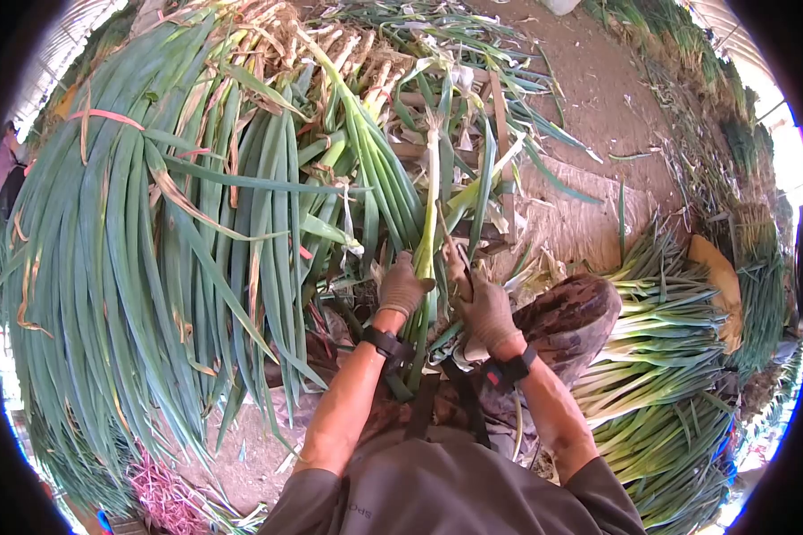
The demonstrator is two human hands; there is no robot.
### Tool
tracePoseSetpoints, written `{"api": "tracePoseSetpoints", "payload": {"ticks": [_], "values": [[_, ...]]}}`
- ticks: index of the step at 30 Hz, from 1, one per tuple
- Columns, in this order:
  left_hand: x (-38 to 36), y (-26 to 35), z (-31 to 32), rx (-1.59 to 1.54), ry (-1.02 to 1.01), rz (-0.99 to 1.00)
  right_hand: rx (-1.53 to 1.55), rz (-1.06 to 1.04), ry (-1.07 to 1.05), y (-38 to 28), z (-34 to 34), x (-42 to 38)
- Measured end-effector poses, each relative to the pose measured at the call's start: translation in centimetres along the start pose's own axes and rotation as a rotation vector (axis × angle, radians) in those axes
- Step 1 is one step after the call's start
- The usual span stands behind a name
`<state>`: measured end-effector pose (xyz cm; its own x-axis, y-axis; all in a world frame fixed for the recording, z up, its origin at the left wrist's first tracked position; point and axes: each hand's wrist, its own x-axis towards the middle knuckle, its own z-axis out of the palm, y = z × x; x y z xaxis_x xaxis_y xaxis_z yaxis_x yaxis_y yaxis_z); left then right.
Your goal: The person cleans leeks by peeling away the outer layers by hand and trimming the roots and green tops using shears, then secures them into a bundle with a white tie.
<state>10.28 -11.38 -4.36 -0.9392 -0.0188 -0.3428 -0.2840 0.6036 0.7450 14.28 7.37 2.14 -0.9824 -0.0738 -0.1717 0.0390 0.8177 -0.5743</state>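
My gloved left hand [402,287] is wrapped round the lower part of a green onion [432,192]. The onion stands nearly upright in front of me, its pale root end pointing away and its green leaves hanging toward my lap. Close beside it on the right, my gloved right hand [485,314] is closed round a slim brownish tool [453,259] with a narrow tip pointing at the onion stem. The tool's exact kind is hard to make out. Loose green onion leaves [388,174] lie just beyond my left hand.
A large heap of unpeeled green onions [143,232], partly tied with pink string, fills the left. Cleaner onions [651,348] lie piled on the right beside an orange-tan object [716,290]. Pink strings [165,495] lie at lower left. Peelings litter the dirt floor [589,71].
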Motion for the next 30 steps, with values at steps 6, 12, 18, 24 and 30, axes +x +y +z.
{"api": "tracePoseSetpoints", "payload": {"ticks": [6, 12, 18, 24, 30], "values": [[0.1, 0.5, 0.0, 0.008, -0.02, 0.029, -0.032, -0.004, 0.073, -0.1, -1.1, 9.2], [0.8, 2.4, -0.4, 0.22, -0.279, 0.038, 0.136, 0.065, 0.159, 1.1, -3.7, 16.2], [10.6, 7.6, -6.6, 0.194, 0.742, 0.061, 0.356, -0.167, -0.038, -3.7, -4.0, 9.7], [20.8, 5.5, -8.7, -0.136, 0.617, -0.064, 0.475, -0.109, -0.029, -2.6, -3.8, 6.4], [20.6, 2.7, -5.7, -0.25, 0.317, 0.034, 0.554, 0.006, -0.075, -1.9, -4.9, 4.4]]}}
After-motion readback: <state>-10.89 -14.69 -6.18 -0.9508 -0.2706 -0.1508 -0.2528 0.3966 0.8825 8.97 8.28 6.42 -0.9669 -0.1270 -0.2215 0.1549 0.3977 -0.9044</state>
